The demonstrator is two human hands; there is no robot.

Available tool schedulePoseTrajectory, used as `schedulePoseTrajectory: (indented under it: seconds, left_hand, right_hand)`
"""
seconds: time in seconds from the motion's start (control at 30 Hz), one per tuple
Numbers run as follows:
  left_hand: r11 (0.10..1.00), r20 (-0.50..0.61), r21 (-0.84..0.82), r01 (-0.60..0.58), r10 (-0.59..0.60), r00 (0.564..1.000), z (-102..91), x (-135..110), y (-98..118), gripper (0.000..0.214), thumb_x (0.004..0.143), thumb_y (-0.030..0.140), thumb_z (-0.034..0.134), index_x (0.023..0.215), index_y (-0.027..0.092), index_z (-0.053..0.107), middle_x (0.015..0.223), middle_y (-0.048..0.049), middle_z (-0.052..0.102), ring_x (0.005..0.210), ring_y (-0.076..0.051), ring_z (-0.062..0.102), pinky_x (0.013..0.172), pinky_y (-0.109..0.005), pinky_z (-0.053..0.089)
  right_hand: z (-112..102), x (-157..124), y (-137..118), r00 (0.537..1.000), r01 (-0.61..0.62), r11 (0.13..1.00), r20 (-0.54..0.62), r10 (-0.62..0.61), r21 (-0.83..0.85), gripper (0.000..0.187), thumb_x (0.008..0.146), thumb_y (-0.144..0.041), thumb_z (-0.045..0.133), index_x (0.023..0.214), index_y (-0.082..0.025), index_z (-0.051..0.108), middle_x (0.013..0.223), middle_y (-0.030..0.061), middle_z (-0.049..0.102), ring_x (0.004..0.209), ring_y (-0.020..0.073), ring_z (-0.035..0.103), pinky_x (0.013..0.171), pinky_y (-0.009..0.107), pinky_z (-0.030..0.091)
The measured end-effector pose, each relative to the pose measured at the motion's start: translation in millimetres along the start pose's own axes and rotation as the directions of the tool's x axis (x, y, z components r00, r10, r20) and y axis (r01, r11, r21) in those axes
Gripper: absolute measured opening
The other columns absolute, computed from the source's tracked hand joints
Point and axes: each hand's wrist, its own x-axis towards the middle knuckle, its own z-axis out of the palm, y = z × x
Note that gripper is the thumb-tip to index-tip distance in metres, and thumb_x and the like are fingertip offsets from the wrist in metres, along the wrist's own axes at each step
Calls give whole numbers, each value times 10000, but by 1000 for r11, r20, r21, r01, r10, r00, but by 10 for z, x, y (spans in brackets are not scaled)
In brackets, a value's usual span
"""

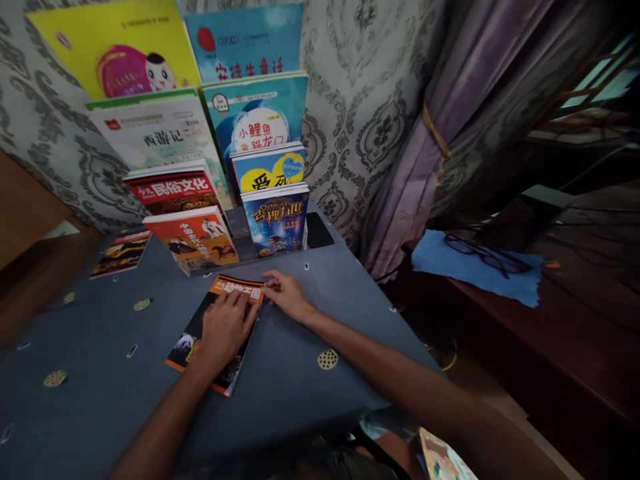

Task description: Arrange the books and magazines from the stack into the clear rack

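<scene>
A paperback book [193, 320] with a dark cover, an orange title band and a panda picture lies tilted on the grey-blue tablecloth. My left hand [225, 327] rests flat on its cover, fingers stretched toward the title and hiding the middle. Beside the book's top right corner is my right hand [286, 295], its fingers partly bent and fingertips apart. One fingertip is at the corner; whether it touches the book I cannot tell. Just beyond stand an orange-covered book [200, 240] and a blue book [279, 223], the front ones of two stepped rows.
Behind these stand a red book [173, 187], a white book [160, 137], a yellow book [120, 50] and several blue ones. Another book [121, 253] lies flat at left. A black phone [319, 230] is beside the rows. Glasses [487, 255] lie on a blue cloth [440, 263] at right.
</scene>
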Motion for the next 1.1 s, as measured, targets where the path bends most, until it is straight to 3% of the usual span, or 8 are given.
schedulePoseTrajectory:
  seconds: [0.17, 0.27, 0.47, 0.63, 0.83, 0.93, 1.1]
  left_hand:
    - [997, -22, -79, -13, 12, 1000, 28, -1, -126, 269, 994, 308, 447, 1047, 203, 688, 1085, -100, 699, 1050, -272, 602, 880, -373, 464]
    - [990, -25, -136, -31, 28, 999, 47, 3, -209, 280, 997, 289, 438, 1074, 195, 691, 1112, -100, 698, 1058, -269, 597, 919, -391, 461]
    - [956, -18, -222, -194, 195, 981, 86, -7, -311, 347, 967, 441, 531, 1192, 219, 676, 1244, -107, 651, 1120, -280, 579, 963, -436, 468]
    - [886, 73, -232, -402, 428, 901, 43, -47, -325, 662, 859, 647, 612, 1389, 255, 550, 1435, -115, 549, 1308, -324, 491, 1085, -519, 397]
    - [861, 139, -191, -472, 500, 855, -19, -86, -309, 733, 852, 664, 606, 1430, 223, 512, 1496, -150, 504, 1386, -352, 441, 1149, -579, 319]
    - [864, 157, -166, -475, 499, 852, -36, -111, -262, 667, 873, 586, 623, 1404, 192, 538, 1480, -165, 523, 1364, -359, 477, 1141, -586, 335]
    - [839, 102, -194, -508, 532, 841, -100, -151, -163, 363, 935, 388, 570, 1207, 171, 673, 1296, -131, 678, 1219, -283, 625, 1023, -423, 499]
  right_hand:
    - [-28, 133, 15, 997, 65, 977, -28, -72, -203, 309, 759, -151, 636, 1059, -215, 670, 704, -48, 652, 566, 111, 600, 525, 212, 502]
    - [-119, 348, -42, 990, 57, 935, -102, -98, -350, 269, 742, -102, 623, 984, -194, 695, 708, -24, 683, 637, 144, 640, 648, 272, 544]
    - [-190, 558, -70, 974, 56, 911, -177, -139, -408, 200, 775, -107, 585, 919, -183, 702, 834, 28, 742, 779, 187, 697, 785, 333, 562]
    - [-196, 451, -33, 972, 70, 896, -174, -161, -439, 279, 782, -73, 558, 986, -212, 689, 984, 26, 757, 893, 184, 703, 871, 341, 556]
    - [-348, 115, -20, 973, 141, 863, -93, -211, -484, 302, 832, -103, 530, 1070, -206, 683, 1024, 37, 753, 906, 181, 695, 872, 328, 542]
    - [-374, -70, -48, 976, 159, 855, -53, -213, -494, 299, 851, -127, 525, 1085, -206, 692, 993, 32, 753, 856, 175, 682, 825, 315, 531]
    - [-326, -210, -125, 973, 184, 829, -20, -229, -529, 299, 859, -142, 540, 1094, -208, 712, 990, 33, 748, 828, 167, 645, 786, 296, 500]
